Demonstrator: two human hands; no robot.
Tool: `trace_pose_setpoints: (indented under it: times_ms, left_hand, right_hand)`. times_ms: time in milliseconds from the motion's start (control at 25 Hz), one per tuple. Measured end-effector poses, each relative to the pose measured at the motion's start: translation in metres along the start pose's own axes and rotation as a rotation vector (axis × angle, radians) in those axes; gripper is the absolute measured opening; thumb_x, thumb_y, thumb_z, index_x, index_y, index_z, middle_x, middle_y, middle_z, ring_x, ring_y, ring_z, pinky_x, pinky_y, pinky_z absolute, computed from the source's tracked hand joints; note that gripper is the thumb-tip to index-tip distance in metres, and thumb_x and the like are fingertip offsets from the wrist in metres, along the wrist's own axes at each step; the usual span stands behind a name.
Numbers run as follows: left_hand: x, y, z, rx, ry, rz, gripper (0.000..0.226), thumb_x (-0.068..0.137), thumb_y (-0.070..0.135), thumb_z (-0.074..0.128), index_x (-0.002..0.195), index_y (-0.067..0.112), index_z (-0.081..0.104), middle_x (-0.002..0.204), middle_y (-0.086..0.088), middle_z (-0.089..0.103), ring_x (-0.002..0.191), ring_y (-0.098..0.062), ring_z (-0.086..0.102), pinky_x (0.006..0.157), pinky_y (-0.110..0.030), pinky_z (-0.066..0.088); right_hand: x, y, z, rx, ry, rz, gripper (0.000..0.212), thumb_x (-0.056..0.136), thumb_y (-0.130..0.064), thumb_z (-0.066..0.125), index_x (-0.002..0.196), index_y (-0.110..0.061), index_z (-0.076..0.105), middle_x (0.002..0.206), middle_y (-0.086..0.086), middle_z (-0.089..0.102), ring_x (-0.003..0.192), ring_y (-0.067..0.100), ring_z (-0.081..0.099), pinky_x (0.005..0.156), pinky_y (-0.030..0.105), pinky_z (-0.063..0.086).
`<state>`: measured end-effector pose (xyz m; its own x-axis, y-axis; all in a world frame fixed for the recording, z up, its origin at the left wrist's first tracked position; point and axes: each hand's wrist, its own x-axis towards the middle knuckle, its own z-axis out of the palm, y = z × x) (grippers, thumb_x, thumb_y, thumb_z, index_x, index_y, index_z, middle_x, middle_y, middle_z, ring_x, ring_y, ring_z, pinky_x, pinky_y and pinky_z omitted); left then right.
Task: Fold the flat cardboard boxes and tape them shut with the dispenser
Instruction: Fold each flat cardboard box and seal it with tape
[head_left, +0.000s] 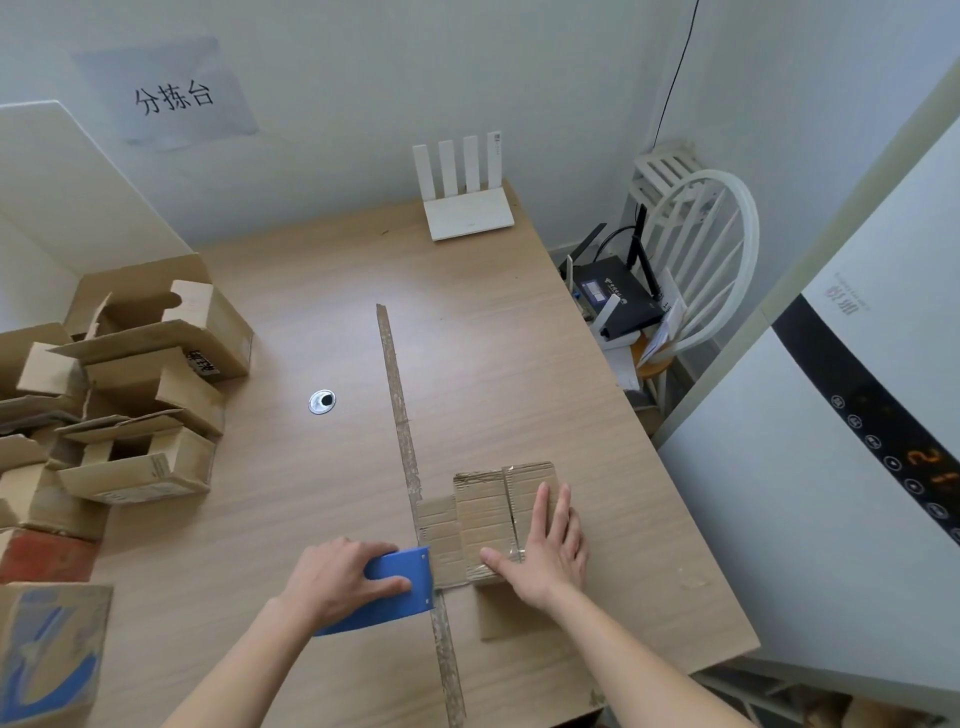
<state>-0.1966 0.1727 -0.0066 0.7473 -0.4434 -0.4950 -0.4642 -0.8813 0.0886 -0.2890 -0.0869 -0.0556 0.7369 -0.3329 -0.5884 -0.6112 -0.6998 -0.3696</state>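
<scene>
A small folded cardboard box (488, 509) stands on the wooden table (322, 322) near its front right, with clear tape along the seam between its top flaps. My right hand (545, 551) lies flat on the box top, fingers straight, pressing it down. My left hand (337, 577) grips a blue tape dispenser (400, 582) whose front edge sits against the box's left side flap. A loose cardboard flap lies on the table just in front of the box.
A pile of opened and flattened cardboard boxes (140, 384) fills the table's left edge. A strip of worn tape (400, 415) runs down the table's middle beside a cable hole (322, 401). A white router (467, 202) stands at the back. A white appliance (831, 467) and a chair (701, 249) stand to the right.
</scene>
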Motion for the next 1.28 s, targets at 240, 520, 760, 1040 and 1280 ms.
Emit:
trace_pose_setpoints:
  times_ms: [240,520,760,1040,1280]
  left_hand:
    - [0.020,0.046,0.025,0.117,0.068,-0.101,0.055,0.084,0.076,0.043,0.101,0.028,0.062,0.091,0.002,0.068,0.082,-0.024,0.063,0.061,-0.033,0.036]
    - [0.037,0.032,0.054,-0.053,0.375,-0.237,0.041,0.083,0.057,0.071,0.111,0.027,0.065,0.062,0.003,0.065,0.050,-0.024,0.063,0.043,-0.023,0.025]
    - [0.030,0.003,0.110,-0.057,0.300,-0.372,0.090,0.062,-0.001,0.080,0.145,0.016,0.050,0.062,-0.006,0.053,0.049,-0.026,0.041,0.048,-0.032,0.031]
    - [0.021,0.088,0.097,-0.605,0.391,-0.256,0.063,0.097,0.028,0.061,0.153,0.009,0.038,0.159,-0.015,0.034,0.147,-0.028,0.032,0.119,-0.042,0.029]
    - [0.035,0.157,0.079,-1.524,0.198,-0.320,0.059,0.108,0.036,0.034,0.160,0.030,0.005,0.167,0.012,0.002,0.143,0.005,0.006,0.115,-0.020,0.008]
  right_hand:
    - [-0.001,0.000,0.003,-0.025,0.025,-0.010,0.129,0.078,-0.086,0.050,0.148,-0.026,-0.040,0.145,0.002,-0.054,0.154,0.033,-0.016,0.123,0.051,0.000]
    - [0.003,0.002,0.006,-0.007,0.062,0.005,0.130,0.075,-0.089,0.048,0.147,-0.027,-0.041,0.154,0.004,-0.048,0.154,0.032,-0.013,0.123,0.051,0.003]
    - [0.004,0.003,0.011,-0.013,0.098,-0.016,0.129,0.075,-0.091,0.046,0.144,-0.027,-0.043,0.157,0.004,-0.045,0.154,0.032,-0.009,0.122,0.052,0.006]
    - [0.007,0.004,0.019,-0.001,0.119,-0.026,0.124,0.077,-0.090,0.043,0.154,-0.026,-0.031,0.159,0.004,-0.041,0.154,0.031,-0.007,0.122,0.051,0.009]
    - [0.017,0.031,0.012,0.434,0.120,-0.181,0.082,0.103,-0.025,0.052,0.154,-0.044,-0.008,0.166,-0.013,-0.020,0.156,0.013,-0.005,0.127,0.043,0.007]
